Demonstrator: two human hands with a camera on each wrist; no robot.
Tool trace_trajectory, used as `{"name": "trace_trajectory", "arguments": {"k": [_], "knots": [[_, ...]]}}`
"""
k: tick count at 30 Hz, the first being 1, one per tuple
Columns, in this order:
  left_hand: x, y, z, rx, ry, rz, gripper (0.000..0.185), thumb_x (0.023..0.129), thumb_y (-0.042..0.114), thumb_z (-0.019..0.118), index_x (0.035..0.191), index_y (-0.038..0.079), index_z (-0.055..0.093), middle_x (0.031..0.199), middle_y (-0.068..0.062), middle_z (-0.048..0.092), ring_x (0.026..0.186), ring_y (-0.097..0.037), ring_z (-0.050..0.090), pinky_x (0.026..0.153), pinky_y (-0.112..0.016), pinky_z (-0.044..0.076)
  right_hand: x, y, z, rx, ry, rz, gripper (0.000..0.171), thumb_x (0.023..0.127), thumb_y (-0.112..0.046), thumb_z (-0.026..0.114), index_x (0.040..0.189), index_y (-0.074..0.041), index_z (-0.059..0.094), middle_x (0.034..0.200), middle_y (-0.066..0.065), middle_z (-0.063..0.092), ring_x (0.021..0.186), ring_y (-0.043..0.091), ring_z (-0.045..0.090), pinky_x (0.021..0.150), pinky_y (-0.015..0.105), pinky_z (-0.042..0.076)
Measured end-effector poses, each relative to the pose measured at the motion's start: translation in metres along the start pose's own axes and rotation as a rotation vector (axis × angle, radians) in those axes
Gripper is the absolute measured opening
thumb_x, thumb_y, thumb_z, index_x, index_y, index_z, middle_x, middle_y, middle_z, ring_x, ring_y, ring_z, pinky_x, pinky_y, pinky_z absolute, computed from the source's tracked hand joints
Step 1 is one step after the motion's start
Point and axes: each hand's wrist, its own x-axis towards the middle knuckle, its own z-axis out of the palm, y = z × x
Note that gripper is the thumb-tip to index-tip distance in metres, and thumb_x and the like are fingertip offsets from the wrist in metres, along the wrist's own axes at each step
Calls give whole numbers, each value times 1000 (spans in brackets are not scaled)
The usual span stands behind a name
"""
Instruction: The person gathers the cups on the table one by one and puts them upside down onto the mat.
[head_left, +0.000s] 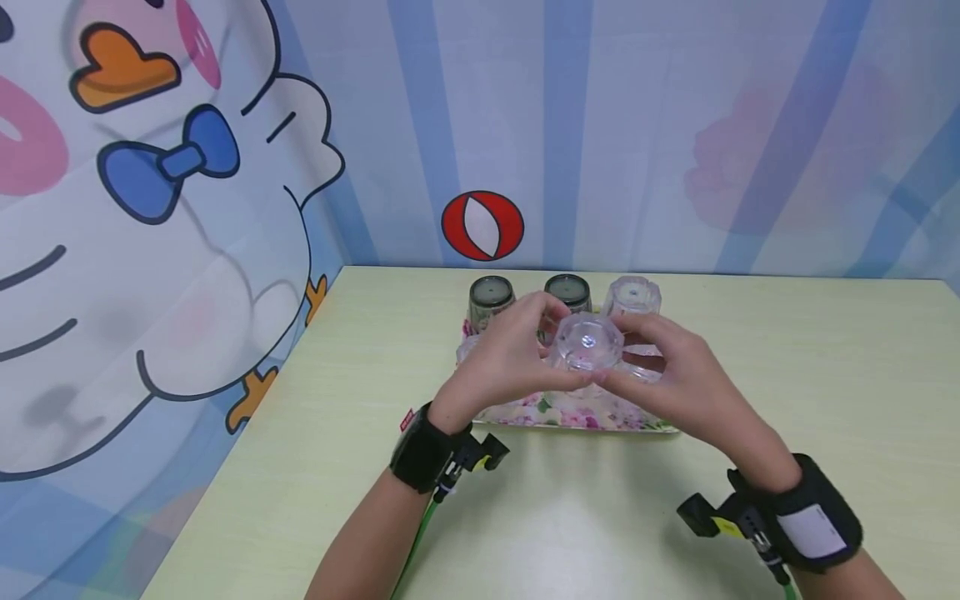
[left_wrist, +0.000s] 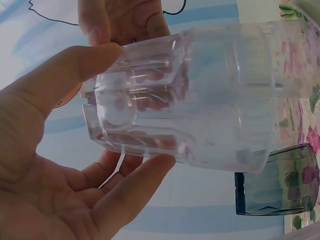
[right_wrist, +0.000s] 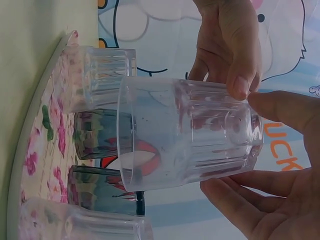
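The clear faceted glass (head_left: 586, 344) is up in the air above the floral tray (head_left: 525, 414), upside down: its thick base faces up toward the head camera and its open mouth points down at the tray, long axis close to vertical. The wrist views bear that out, the rim toward the flowered surface and the base toward the fingers.

Both hands are on it. The left hand (head_left: 504, 358) comes in from the tray's left side, thumb and fingers curled round the base end, pinching the wall. The right hand (head_left: 678, 377) mirrors it from the other side, fingertips wrapped round the same base end. The forearms angle in from the near edge of the table (head_left: 787, 350), each with a black wrist strap, so the hands meet over the tray's middle.

Behind the held glass, along the tray's far edge, stand two dark tinted glasses (head_left: 491, 300) and another clear glass (head_left: 633, 297), all mouth down. More clear glasses (right_wrist: 102, 77) sit on the tray's nearer rows, but the hands cover most of them in the head view and I cannot count them. The tray's near rim peeks out just under the wrists. Beyond the tray's far side hangs a striped cartoon backdrop (head_left: 187, 208) with a red and white disc (head_left: 482, 226).
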Motion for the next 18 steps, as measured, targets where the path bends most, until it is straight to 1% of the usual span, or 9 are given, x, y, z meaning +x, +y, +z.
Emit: {"name": "trace_trajectory", "arguments": {"k": [5, 12, 18], "knots": [[2, -3, 1, 42, -17, -21, 64, 73, 36, 82, 123, 13, 49, 111, 0, 56, 99, -17, 56, 75, -19, 54, 2, 4, 4, -3, -11, 10, 59, 87, -24, 71, 136, -3, 48, 134, 18, 53, 117, 38, 60, 93, 45, 54], [4, -8, 5, 24, -45, -40, 63, 72, 33, 83, 121, 13, 49, 108, -1, 57, 102, -24, 57, 69, -19, 54, 5, 11, 10, -21, -26, 10, 56, 86, -20, 71, 133, 0, 49, 133, 19, 53, 116, 37, 60, 93, 44, 55], [8, -15, 8, 16, -65, -34, 62, 72, 32, 84, 121, 12, 49, 107, -2, 56, 99, -22, 55, 68, -18, 53, 7, 18, 14, -6, -38, 16, 55, 85, -18, 72, 132, 0, 50, 131, 19, 54, 115, 36, 60, 93, 43, 55]]}}
